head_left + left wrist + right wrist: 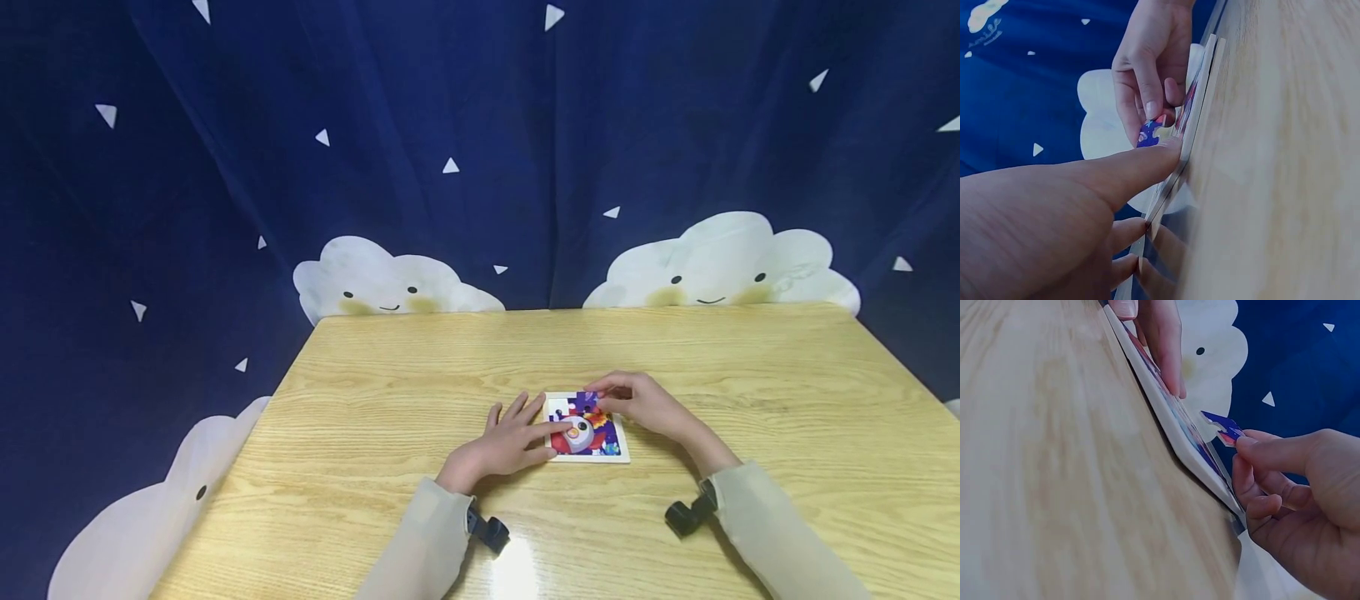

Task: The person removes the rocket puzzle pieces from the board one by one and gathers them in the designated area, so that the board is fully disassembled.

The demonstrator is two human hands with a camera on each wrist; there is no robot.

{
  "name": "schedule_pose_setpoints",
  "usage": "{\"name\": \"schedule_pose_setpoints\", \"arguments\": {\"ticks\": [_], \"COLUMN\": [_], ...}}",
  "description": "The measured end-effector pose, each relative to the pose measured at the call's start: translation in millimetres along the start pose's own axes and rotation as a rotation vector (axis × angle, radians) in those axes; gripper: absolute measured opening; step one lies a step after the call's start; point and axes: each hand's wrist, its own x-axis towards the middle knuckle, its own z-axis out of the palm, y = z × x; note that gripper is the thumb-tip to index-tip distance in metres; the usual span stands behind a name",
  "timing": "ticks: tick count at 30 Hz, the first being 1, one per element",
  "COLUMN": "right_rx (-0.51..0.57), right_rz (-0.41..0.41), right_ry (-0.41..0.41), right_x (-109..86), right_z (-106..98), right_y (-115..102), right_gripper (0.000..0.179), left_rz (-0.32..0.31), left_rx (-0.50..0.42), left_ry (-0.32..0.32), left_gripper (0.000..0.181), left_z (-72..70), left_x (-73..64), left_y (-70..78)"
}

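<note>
Head view shows a dark blue curtain (495, 100), printed with white triangles and smiling clouds (720, 262), hanging behind a wood-grain table (375, 375). A bright glare lies on the tabletop near its front. Two pale sleeves (780, 533) reach in from the front, and a black wrist device (495, 533) sits at each cuff. The person's left hand (502, 446) lies with straight, spread fingers across the left side of a white-rimmed puzzle tray (588, 459), gripping nothing and covering part of its penguin-like picture. The tray lies flat on the table between the hands. The right hand (641, 402) pinches a small purple puzzle piece (1221, 421) between thumb and finger, tilted by the tray's far right corner, which those fingers partly hide; whether the piece touches the tray cannot be told. Smallest is a pale patch (557, 406) at the picture's upper left.
</note>
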Motion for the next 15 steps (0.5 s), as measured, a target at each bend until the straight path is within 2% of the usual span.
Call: {"name": "schedule_pose_setpoints", "arguments": {"ticks": [15], "right_rx": [-0.015], "right_rz": [0.027], "right_ry": [0.006], "right_x": [-8.2], "right_z": [-10.1], "right_y": [7.2], "right_gripper": [0.029], "left_rz": [-0.004], "left_rx": [-0.004], "left_ry": [-0.005], "left_gripper": [0.046], "left_z": [0.0], "left_x": [-0.7], "left_y": [0.6]}}
